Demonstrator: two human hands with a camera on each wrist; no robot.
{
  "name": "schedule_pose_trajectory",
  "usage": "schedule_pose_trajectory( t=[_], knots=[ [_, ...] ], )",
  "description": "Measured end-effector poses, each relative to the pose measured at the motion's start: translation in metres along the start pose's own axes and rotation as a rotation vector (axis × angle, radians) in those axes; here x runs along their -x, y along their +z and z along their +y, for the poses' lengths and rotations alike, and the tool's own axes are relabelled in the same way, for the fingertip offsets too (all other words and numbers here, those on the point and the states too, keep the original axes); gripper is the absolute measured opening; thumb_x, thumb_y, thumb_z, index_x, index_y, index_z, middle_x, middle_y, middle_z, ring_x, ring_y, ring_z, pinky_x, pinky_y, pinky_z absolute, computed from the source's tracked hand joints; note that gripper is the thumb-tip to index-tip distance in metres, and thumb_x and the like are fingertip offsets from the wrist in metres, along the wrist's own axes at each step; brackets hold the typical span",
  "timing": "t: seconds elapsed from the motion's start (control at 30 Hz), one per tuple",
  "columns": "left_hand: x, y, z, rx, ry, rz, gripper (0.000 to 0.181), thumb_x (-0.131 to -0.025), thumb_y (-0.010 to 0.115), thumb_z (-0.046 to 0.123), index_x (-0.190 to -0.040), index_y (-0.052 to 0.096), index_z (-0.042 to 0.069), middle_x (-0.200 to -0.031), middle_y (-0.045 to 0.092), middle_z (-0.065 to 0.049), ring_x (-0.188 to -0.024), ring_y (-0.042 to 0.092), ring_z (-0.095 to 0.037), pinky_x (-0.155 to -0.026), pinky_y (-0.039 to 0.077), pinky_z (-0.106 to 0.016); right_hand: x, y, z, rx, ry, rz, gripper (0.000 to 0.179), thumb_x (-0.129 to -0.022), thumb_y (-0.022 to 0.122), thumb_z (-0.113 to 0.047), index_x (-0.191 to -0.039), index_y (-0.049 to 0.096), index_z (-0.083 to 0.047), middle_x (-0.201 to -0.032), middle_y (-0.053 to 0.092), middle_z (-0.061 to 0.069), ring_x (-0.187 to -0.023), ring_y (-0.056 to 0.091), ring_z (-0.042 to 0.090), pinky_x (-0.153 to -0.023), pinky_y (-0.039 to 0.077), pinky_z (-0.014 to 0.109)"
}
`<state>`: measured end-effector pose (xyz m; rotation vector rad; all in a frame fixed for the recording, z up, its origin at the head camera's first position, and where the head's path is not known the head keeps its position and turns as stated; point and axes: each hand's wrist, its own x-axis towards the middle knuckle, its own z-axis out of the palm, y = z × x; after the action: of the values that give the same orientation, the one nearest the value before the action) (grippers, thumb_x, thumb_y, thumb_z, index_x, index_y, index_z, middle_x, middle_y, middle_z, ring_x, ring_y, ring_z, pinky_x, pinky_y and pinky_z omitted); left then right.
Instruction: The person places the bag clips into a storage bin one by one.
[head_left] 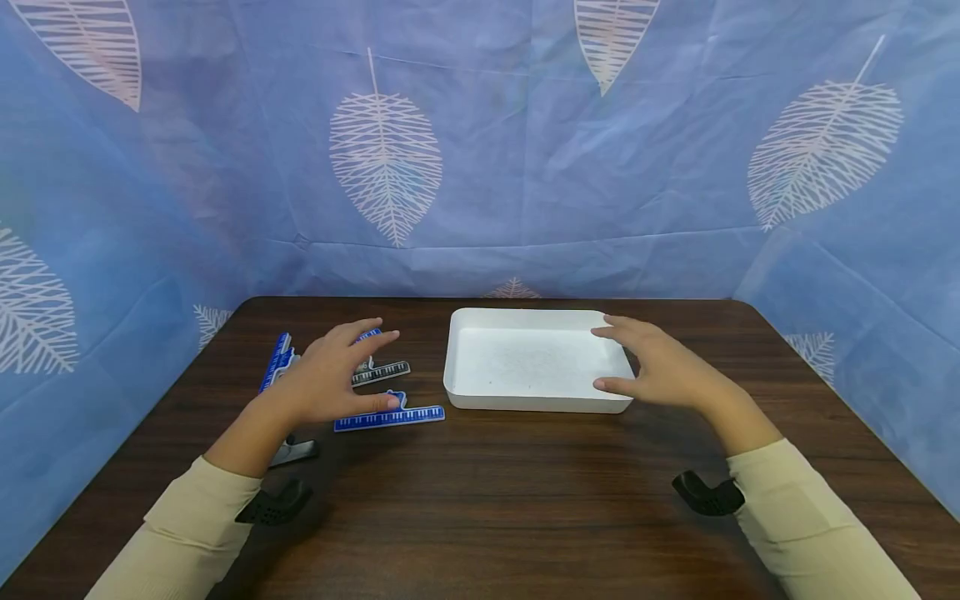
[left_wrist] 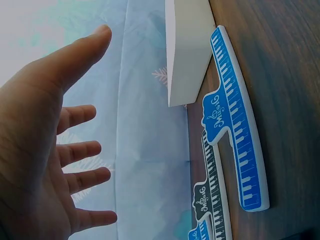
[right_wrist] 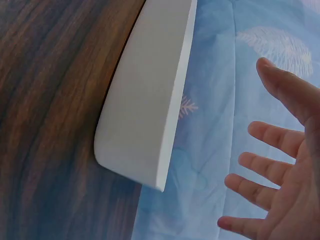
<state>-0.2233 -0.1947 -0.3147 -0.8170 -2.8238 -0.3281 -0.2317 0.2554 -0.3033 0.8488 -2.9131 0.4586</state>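
My left hand [head_left: 322,377] hovers over a group of music page clips on the left of the table, fingers spread and nothing held. Closest to its thumb lies a blue clip [head_left: 390,418] with a piano-key print, also large in the left wrist view [left_wrist: 240,125]. Behind it is a black clip [head_left: 382,373]; another blue clip [head_left: 274,363] shows past the back of the hand, and a dark one [head_left: 294,452] sits partly under the wrist. On the right, my right hand [head_left: 663,364], fingers extended, overlaps the right end of a white tray [head_left: 540,402], holding nothing.
The dark wooden table [head_left: 480,517] ends at a blue cloth [head_left: 480,167] with white leaf prints, which stands behind it and along both sides. Each forearm carries a black wrist device [head_left: 708,494] at its cream sleeve.
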Motion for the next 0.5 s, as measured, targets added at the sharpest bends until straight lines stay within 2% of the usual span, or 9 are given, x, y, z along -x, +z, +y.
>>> schedule_pose_trajectory(
  t=[0.23, 0.5],
  knots=[
    [0.001, 0.001, -0.001, 0.022, -0.026, 0.009, 0.088, -0.076, 0.070, 0.065, -0.146, 0.046, 0.016, -0.153, 0.034, -0.017, -0.136, 0.033, -0.044, -0.101, 0.031, -0.068, 0.004, 0.003, 0.013, -0.016, 0.010, 0.116, 0.064, -0.087, 0.073, -0.035, -0.136, 0.052, 0.001, -0.143, 0.045, 0.025, -0.131, 0.040, 0.044, -0.100, 0.036, 0.063],
    [0.002, 0.005, -0.006, 0.018, -0.042, 0.028, 0.085, -0.076, 0.071, 0.063, -0.143, 0.050, 0.015, -0.149, 0.040, -0.017, -0.134, 0.038, -0.042, -0.101, 0.035, -0.066, 0.008, 0.008, 0.024, -0.055, 0.089, 0.210, 0.053, -0.089, 0.072, -0.024, -0.132, 0.056, 0.002, -0.136, 0.049, 0.024, -0.117, 0.053, 0.044, -0.092, 0.043, 0.063]
  ],
)
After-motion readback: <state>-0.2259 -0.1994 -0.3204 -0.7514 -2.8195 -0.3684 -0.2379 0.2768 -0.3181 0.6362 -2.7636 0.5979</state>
